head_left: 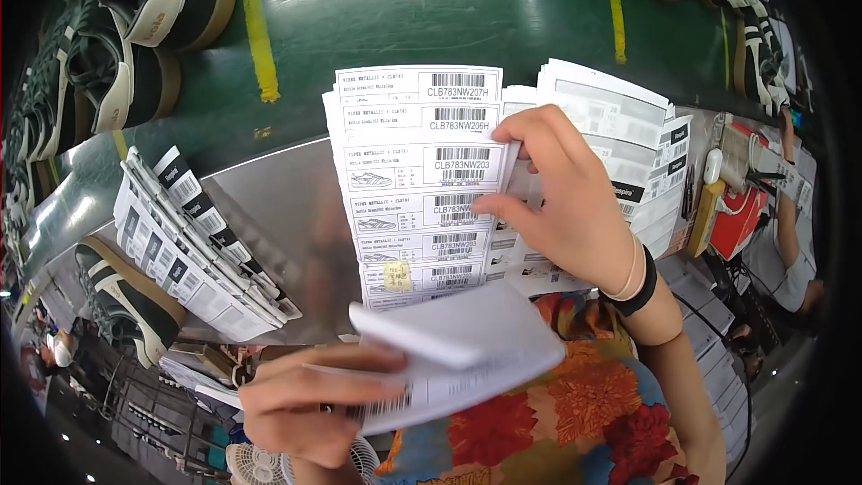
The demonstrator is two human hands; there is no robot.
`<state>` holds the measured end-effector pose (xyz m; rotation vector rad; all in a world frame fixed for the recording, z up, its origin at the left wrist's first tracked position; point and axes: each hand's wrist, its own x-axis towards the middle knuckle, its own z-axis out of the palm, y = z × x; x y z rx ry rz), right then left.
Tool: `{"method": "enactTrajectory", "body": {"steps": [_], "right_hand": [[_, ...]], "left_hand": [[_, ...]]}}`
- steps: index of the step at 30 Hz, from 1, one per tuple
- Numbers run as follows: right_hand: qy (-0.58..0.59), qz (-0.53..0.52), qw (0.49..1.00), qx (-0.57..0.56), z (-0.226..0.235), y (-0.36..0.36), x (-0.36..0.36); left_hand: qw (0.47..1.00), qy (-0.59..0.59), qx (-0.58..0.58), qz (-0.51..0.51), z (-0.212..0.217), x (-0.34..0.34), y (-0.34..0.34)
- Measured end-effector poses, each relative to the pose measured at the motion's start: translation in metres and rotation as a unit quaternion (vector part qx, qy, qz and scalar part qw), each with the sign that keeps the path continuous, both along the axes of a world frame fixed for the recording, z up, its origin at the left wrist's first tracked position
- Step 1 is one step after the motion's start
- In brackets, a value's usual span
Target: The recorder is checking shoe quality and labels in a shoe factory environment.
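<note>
My left hand (pixel 310 400) is closed on a bunch of white label sheets (pixel 449 364). They bend over toward the right, and motion blurs them. Under my right hand (pixel 575 202) lie overlapping barcode label sheets (pixel 382 175), fanned out in rows with small shoe drawings. The thumb and forefinger of that hand are spread apart and touch the right edge of these sheets. A small yellow sticker (pixel 396 276) sits on one of the lower rows. Farther right is another fanned stack of printed sheets (pixel 620 130), partly behind my right hand.
To the left, a bundle of black-and-white labels (pixel 193 247) rests on the metal surface (pixel 278 207). Dark green and cream shoes (pixel 162 0) line the green table (pixel 359 18) at both sides. At the right are a red item (pixel 732 224) and another person's arm (pixel 787 233).
</note>
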<state>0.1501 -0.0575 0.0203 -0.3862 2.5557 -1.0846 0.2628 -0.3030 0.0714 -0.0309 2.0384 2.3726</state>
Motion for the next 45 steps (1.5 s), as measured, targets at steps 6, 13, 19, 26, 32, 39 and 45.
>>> {"method": "enactTrajectory", "body": {"steps": [6,13,19,26,32,39,45], "right_hand": [[0.148,0.153,0.977,-0.014,0.021,0.005,0.008],[-0.168,0.121,0.946,-0.249,0.027,0.033,0.005],[0.095,0.06,0.993,0.023,-0.006,0.002,-0.004],[-0.303,0.0,0.922,-0.242,0.008,0.008,0.011],[-0.14,-0.036,0.975,-0.17,0.013,0.0,-0.007],[0.352,-0.17,0.838,-0.38,0.076,0.062,-0.075],[0.402,-0.146,0.843,-0.328,0.143,0.047,-0.056]], "left_hand": [[0.991,-0.025,0.041,0.123,0.0,-0.009,0.013],[0.941,-0.092,-0.312,-0.092,0.006,-0.027,0.011],[0.94,-0.052,-0.313,-0.124,0.0,-0.027,0.011],[0.987,-0.117,-0.073,-0.085,-0.032,-0.027,0.017],[0.973,-0.094,-0.017,-0.208,-0.046,-0.034,0.01],[0.943,-0.095,-0.304,-0.095,-0.037,-0.048,0.012],[0.935,0.173,-0.31,-0.016,0.03,-0.097,0.036]]}}
